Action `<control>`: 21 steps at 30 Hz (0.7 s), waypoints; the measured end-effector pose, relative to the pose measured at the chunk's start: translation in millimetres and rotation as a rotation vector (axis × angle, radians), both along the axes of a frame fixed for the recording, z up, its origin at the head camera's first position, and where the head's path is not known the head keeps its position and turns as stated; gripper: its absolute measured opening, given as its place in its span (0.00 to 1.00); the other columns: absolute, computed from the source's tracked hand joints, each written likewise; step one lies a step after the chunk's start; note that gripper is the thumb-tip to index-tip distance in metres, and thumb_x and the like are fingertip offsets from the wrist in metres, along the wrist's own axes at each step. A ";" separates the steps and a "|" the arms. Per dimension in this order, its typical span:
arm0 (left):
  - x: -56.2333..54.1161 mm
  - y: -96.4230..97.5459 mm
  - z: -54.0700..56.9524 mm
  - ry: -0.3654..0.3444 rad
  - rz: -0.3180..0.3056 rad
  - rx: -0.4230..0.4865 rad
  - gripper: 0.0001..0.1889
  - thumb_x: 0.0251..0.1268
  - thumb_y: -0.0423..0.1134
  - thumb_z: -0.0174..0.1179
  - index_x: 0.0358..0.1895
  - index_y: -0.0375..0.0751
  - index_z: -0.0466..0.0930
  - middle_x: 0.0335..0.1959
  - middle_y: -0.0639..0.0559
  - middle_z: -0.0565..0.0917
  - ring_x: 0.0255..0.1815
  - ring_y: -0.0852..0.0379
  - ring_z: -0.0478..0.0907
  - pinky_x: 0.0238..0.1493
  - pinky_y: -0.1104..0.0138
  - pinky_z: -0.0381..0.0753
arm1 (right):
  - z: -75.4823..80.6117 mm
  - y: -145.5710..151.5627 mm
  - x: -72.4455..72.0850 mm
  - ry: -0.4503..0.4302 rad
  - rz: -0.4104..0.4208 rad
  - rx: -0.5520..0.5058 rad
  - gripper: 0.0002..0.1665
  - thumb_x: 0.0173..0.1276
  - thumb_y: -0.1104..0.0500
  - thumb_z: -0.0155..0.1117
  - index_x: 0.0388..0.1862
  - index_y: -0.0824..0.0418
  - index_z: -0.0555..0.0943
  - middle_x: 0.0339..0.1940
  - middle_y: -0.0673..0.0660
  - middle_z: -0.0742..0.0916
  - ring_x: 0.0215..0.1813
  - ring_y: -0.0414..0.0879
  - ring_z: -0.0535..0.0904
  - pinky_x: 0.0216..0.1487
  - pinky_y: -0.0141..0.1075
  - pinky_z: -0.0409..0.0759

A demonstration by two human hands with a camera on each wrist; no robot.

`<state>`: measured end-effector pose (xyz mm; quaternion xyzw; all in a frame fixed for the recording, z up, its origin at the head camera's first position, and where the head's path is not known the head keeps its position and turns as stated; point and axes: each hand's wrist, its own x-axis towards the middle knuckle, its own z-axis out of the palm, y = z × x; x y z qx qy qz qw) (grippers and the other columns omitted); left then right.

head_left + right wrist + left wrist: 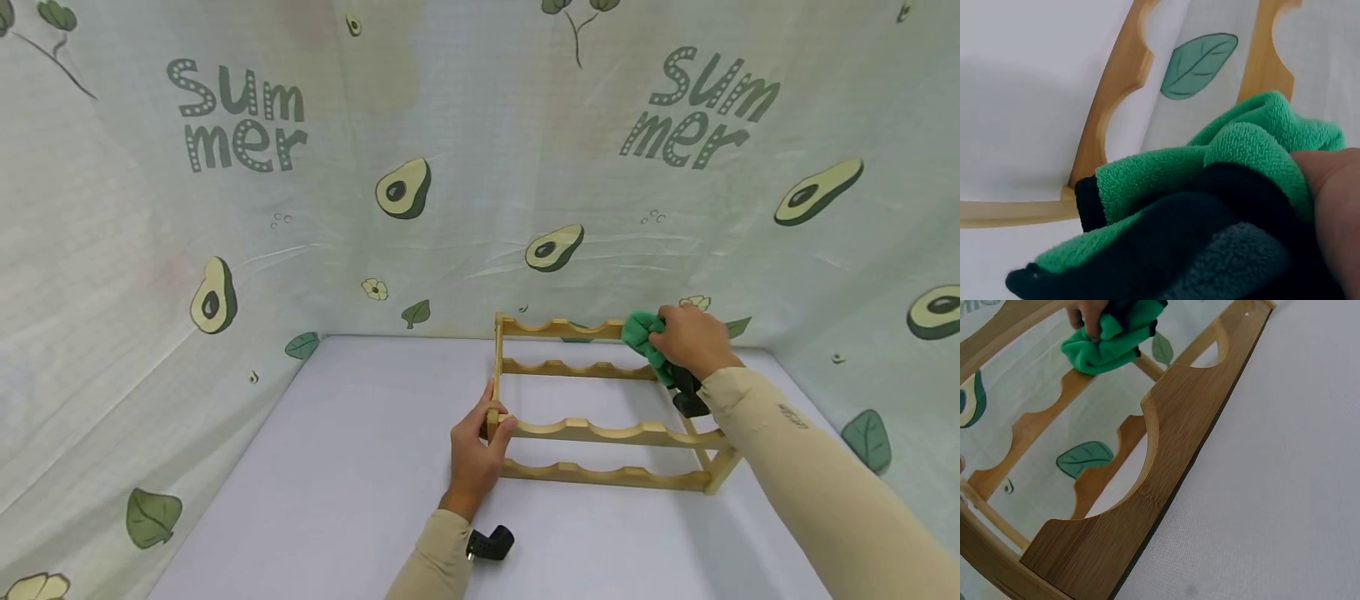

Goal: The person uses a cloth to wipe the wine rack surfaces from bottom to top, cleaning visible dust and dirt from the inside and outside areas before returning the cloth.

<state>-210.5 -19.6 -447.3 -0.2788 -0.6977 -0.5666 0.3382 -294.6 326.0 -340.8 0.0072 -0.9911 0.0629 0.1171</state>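
Note:
A light wooden rack (585, 430) with scalloped crossbars stands on the white table. My left hand (477, 454) grips its left side at the front upright, thumb over the front bar's end. At the back right, my right hand (697, 340) holds a bunched green cloth (640, 333) on the rear top bar. In the right wrist view the cloth (1254, 147) shows a fluffy green face, dark edging and a dark grey side. The left wrist view shows a scalloped lower bar (1172, 419) close up, with the cloth (1110, 350) beyond it.
The white tabletop (360, 433) runs back to a hanging sheet (480, 167) printed with avocados, leaves and lettering. Black wrist cameras sit at both wrists, the left one (491, 543) low over the table.

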 end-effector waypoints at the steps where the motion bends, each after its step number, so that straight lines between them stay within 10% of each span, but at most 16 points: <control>1: 0.2 -0.1 0.2 0.002 0.000 -0.001 0.05 0.61 0.25 0.65 0.36 0.34 0.78 0.62 0.24 0.74 0.28 0.61 0.69 0.32 0.80 0.69 | -0.3 -0.7 0.3 0.007 -0.007 0.001 0.20 0.68 0.56 0.66 0.50 0.71 0.80 0.39 0.70 0.82 0.36 0.64 0.79 0.28 0.58 0.78; 21: -0.3 -1.3 -0.6 -0.002 -0.014 0.007 0.06 0.62 0.25 0.65 0.37 0.35 0.78 0.62 0.24 0.74 0.27 0.62 0.67 0.24 0.64 0.74 | -0.1 -13.7 -5.6 -0.116 0.065 0.051 0.14 0.66 0.58 0.62 0.43 0.69 0.78 0.32 0.65 0.83 0.32 0.57 0.78 0.27 0.50 0.75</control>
